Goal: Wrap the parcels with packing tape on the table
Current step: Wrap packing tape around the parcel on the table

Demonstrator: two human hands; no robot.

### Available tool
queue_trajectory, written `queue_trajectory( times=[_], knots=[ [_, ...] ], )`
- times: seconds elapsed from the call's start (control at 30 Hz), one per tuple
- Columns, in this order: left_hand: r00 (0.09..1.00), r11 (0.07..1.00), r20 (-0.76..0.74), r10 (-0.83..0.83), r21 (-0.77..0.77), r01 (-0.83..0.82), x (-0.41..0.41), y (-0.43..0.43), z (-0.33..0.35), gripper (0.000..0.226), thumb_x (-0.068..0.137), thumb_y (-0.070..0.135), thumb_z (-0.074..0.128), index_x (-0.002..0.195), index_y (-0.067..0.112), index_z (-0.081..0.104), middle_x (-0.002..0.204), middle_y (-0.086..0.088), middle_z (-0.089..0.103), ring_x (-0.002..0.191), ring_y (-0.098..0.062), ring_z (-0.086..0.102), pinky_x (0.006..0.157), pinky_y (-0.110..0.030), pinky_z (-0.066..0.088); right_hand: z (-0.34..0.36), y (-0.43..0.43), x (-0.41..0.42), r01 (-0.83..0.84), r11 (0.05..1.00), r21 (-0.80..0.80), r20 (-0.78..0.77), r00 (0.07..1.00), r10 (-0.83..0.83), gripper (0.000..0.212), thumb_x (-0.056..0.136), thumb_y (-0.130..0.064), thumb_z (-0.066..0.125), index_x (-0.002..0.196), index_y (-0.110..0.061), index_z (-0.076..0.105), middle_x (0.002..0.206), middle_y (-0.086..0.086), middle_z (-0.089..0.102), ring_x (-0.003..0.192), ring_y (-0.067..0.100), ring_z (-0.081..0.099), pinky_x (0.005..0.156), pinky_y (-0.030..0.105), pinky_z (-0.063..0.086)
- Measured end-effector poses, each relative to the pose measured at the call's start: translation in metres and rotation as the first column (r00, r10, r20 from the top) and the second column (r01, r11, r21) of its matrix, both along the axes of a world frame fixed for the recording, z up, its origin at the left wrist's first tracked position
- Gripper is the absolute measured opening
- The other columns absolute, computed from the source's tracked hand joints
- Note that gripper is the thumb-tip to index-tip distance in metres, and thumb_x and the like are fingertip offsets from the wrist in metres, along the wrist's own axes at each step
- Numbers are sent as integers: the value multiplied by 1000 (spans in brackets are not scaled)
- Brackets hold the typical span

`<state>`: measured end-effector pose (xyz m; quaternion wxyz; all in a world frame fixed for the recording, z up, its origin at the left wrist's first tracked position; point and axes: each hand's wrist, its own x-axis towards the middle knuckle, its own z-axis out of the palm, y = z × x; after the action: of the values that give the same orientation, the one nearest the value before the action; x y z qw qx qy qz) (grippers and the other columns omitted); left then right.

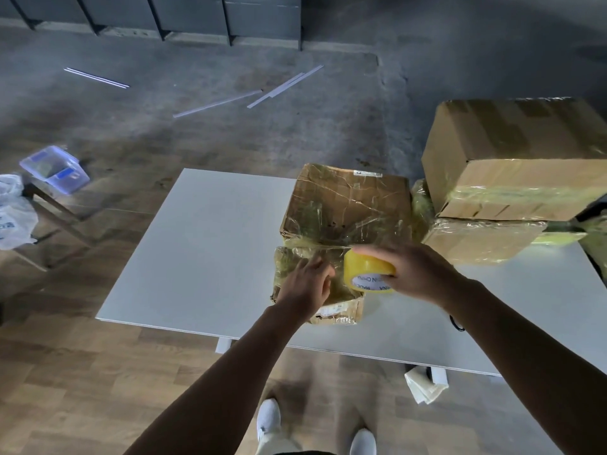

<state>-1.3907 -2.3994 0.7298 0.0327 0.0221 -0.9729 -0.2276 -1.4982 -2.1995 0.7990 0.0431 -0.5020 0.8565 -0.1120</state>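
A small flat cardboard parcel (341,311), shiny with clear tape, lies near the front of the white table (203,251). My left hand (303,287) rests on its top with the fingers spread flat. My right hand (417,269) grips a yellow roll of packing tape (366,272) held over the parcel's right side, and a strip of tape runs from the roll across the parcel's top. Just behind it stands a larger taped cardboard box (348,205).
At the right of the table a big cardboard box (512,159) sits on top of a flatter taped parcel (476,239). A clear plastic bin (54,169) and a plastic bag (14,215) rest on a stand at the left. Thin strips lie on the floor beyond.
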Motion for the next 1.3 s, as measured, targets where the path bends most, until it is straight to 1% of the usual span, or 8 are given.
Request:
queue_trajectory(
  times=[0.3, 0.43, 0.53, 0.67, 0.87, 1.1, 1.23, 1.3],
  knots=[
    [994, 988, 101, -41, -145, 56, -4, 9, 5, 28, 94, 7, 47, 118, 21, 54, 130, -3, 44, 112, -25, 44, 80, -38, 51, -8, 16, -9, 43, 967, 253, -202, 979, 10, 57, 84, -26, 66, 137, -38, 47, 94, 3, 58, 75, 18, 59, 64, 24, 42],
    [985, 979, 121, -125, -145, 142, -8, 20, 9, 24, 85, -3, 51, 95, 19, 47, 119, -2, 44, 106, -23, 46, 73, -33, 46, -20, 6, -7, 73, 955, 287, -224, 975, -8, 56, 87, -20, 60, 137, -38, 44, 92, 0, 54, 77, 18, 59, 73, 31, 47],
    [991, 995, 126, -49, -82, 59, -13, 28, 12, 12, 89, 11, 54, 101, 14, 55, 119, -4, 48, 103, -23, 51, 76, -37, 51, -27, 8, -8, 68, 962, 263, -213, 977, -11, 55, 84, -21, 64, 134, -35, 49, 91, 2, 54, 79, 21, 59, 75, 34, 45],
    [975, 991, 210, 73, -122, -48, -27, 43, 17, 36, 97, 36, 46, 113, 5, 53, 114, -10, 49, 99, -24, 58, 78, -36, 53, -34, 13, -10, 70, 967, 244, -205, 979, -19, 55, 83, -26, 67, 134, -36, 48, 97, 4, 55, 87, 22, 60, 78, 35, 44],
    [924, 962, 309, 227, -221, -162, -45, 61, 17, 43, 98, 42, 44, 115, 6, 56, 111, -11, 63, 103, -28, 62, 73, -31, 43, -50, 27, -9, 146, 978, 147, -48, 989, -140, 58, 86, -24, 63, 138, -39, 42, 111, 5, 53, 104, 22, 55, 86, 35, 41],
    [908, 962, 333, 255, -181, -204, -40, 52, 16, 47, 94, 46, 52, 128, 14, 47, 115, -5, 65, 104, -24, 63, 76, -30, 41, -69, 40, -1, 201, 979, 18, 247, 948, -199, 73, 77, -24, 59, 134, -57, 28, 115, -6, 49, 94, 26, 53, 79, 32, 43],
    [900, 950, 310, 308, -156, -271, -30, 34, 13, 48, 87, 49, 59, 119, 15, 50, 108, -1, 65, 99, -23, 63, 76, -30, 42, -75, 31, 16, 234, 944, -232, 468, 878, -102, 57, 74, -25, 68, 119, -52, 46, 115, -21, 53, 103, 6, 55, 85, 13, 41],
    [897, 950, 315, 309, -136, -279, -29, 34, 11, 51, 84, 49, 61, 121, 16, 48, 107, -1, 65, 100, -23, 63, 81, -31, 47, -83, 32, 21, 253, 933, -256, 475, 874, -106, 48, 76, -17, 70, 113, -45, 57, 109, -12, 57, 99, 10, 58, 84, 19, 45]
  ],
)
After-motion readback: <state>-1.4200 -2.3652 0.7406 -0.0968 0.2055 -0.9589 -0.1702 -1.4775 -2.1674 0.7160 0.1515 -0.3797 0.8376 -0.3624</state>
